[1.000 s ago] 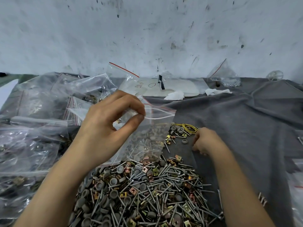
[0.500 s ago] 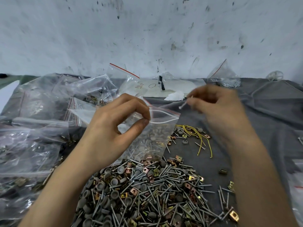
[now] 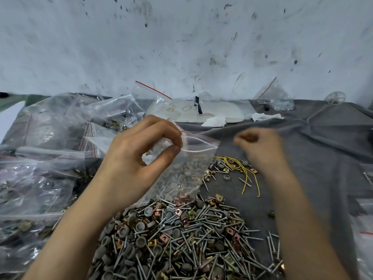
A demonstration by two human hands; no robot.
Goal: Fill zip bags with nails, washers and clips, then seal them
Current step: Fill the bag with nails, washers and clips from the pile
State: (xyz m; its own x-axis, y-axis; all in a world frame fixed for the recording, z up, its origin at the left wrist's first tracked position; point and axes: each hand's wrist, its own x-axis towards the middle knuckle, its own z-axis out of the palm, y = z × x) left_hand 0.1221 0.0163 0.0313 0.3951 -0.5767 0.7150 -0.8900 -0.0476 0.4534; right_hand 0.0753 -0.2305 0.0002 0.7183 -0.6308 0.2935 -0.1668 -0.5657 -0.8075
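Pinching zip bag (image 3: 182,170) at its open mouth with left hand (image 3: 137,158); right of bag, right hand (image 3: 260,146) curled, blurred, hold unclear.

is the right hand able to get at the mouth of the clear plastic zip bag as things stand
Probably yes: the right hand hovers level with the open mouth of the clear red-striped zip bag, nothing between; the left hand pinches only its left rim.

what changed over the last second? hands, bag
Right hand rose from the grey cloth near the yellow wire to the mouth of the zip bag with a small piece; now blurred just right of it, grip unclear. Left hand kept pinching the bag rim; hardware pile unchanged.
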